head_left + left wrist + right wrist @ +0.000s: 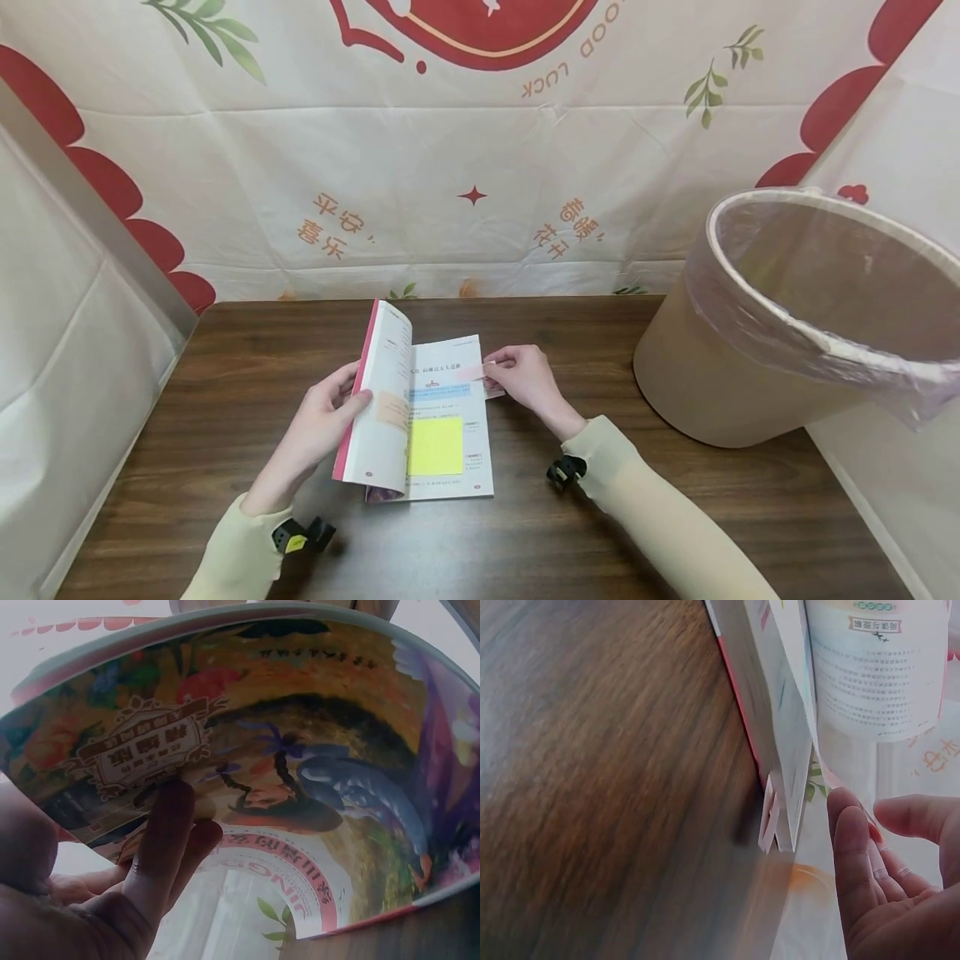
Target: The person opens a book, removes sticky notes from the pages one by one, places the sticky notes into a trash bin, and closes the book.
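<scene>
A paperback book (477, 458) lies open on the table, its left part raised and curving. My left hand (324, 414) grips that raised part at its outer edge, thumb on the page side and fingers behind the cover. In the left wrist view the illustrated cover (367, 802) bends over the left hand's fingers. At the right page's outer edge, my right hand (527, 379) pinches a pink paper strip (470, 373) between thumb and fingers. Below it, a yellow sticky note (437, 446) lies on the page. Another pink tab (768, 817) sticks out from the page edges in the right wrist view.
A large tan bin (675, 375) with a clear plastic liner stands to the right of the book. Printed white cloth (420, 167) hangs behind the dark wooden table (247, 350). Black devices (566, 472) are strapped to both wrists.
</scene>
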`<state>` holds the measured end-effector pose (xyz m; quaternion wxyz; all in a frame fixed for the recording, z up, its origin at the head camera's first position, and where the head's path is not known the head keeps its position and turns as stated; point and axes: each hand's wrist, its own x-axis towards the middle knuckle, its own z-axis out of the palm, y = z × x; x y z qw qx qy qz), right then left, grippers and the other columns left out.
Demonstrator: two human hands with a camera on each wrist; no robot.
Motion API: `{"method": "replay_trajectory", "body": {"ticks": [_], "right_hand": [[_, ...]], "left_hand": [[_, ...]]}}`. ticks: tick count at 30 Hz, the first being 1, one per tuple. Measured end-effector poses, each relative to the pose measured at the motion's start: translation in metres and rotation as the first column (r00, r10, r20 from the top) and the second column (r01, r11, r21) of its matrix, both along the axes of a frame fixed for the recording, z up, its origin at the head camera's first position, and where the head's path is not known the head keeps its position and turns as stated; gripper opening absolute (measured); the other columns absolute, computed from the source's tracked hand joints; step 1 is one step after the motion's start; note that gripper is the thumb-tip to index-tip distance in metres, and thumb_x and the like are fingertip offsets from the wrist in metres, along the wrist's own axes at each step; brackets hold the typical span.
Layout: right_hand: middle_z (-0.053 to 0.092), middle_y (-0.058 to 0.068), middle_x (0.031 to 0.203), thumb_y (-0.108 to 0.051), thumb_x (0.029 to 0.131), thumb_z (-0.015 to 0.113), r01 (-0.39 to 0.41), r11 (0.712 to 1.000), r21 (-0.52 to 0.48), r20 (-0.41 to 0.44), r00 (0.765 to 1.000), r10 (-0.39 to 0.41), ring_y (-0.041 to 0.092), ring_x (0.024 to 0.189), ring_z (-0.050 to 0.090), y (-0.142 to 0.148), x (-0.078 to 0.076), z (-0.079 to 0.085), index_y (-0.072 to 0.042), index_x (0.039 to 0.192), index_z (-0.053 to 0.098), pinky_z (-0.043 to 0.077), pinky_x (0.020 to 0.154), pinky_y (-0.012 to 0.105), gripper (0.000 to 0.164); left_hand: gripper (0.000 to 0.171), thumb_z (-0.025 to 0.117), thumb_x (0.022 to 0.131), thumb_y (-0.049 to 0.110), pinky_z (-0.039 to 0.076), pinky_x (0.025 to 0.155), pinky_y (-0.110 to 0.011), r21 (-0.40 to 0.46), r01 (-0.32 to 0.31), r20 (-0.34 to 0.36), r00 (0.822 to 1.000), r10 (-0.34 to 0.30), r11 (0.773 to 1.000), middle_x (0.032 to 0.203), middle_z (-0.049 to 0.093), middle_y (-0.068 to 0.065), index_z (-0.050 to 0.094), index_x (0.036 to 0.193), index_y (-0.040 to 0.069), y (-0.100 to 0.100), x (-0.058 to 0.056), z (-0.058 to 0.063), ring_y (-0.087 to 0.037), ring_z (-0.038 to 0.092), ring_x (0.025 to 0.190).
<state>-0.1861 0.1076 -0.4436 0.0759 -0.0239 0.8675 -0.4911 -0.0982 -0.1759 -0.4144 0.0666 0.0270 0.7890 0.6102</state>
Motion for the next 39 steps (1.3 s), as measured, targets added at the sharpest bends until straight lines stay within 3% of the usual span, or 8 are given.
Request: {"method": "replay_trajectory", "body": {"ticks": [10,16,26,39], "right_hand": [[0.07,0.005,0.076,-0.014,0.085,0.067,-0.004,0.997,0.074,-0.028,1.0,0.006,0.018,0.067,0.067,0.003,-0.001,-0.008,-0.003,0.094,0.072,0.049,0.052,0.024,0.014],[0.067,-0.003,0.073,-0.015,0.084,0.068,0.012,0.986,0.164,-0.067,0.998,-0.002,0.012,0.064,0.062,0.006,-0.003,-0.01,-0.007,0.092,0.074,0.044,0.051,0.025,0.013],[0.065,-0.006,0.071,-0.014,0.081,0.068,0.023,0.966,0.259,-0.154,0.988,0.018,0.009,0.065,0.059,0.008,-0.003,-0.016,-0.009,0.089,0.074,0.047,0.06,0.025,0.011],[0.064,-0.004,0.076,-0.015,0.082,0.069,0.024,0.96,0.28,-0.149,0.989,0.019,0.013,0.07,0.057,0.009,-0.003,-0.018,-0.009,0.092,0.074,0.047,0.063,0.027,0.012]], "left_hand": [[0.052,0.055,0.098,0.014,0.057,0.068,-0.037,0.017,0.005,0.011,1.0,-0.006,1.0,0.121,0.059,-0.022,0.039,0.145,0.0,-0.01,0.002,0.001,-0.026,0.067,0.088],[0.057,0.058,0.097,0.018,0.057,0.069,-0.038,0.043,0.032,0.04,0.999,-0.034,0.999,0.122,0.059,-0.022,0.036,0.146,0.001,-0.016,0.004,0.0,-0.026,0.068,0.089],[0.053,0.055,0.098,0.014,0.057,0.068,-0.038,0.071,0.028,0.039,0.999,-0.03,0.997,0.118,0.06,-0.025,0.037,0.144,-0.002,-0.022,0.006,0.001,-0.026,0.068,0.086],[0.055,0.057,0.097,0.018,0.057,0.068,-0.042,0.113,0.026,0.064,0.997,-0.034,0.993,0.118,0.06,-0.024,0.036,0.145,-0.001,-0.031,0.008,-0.001,-0.026,0.069,0.085]]}}
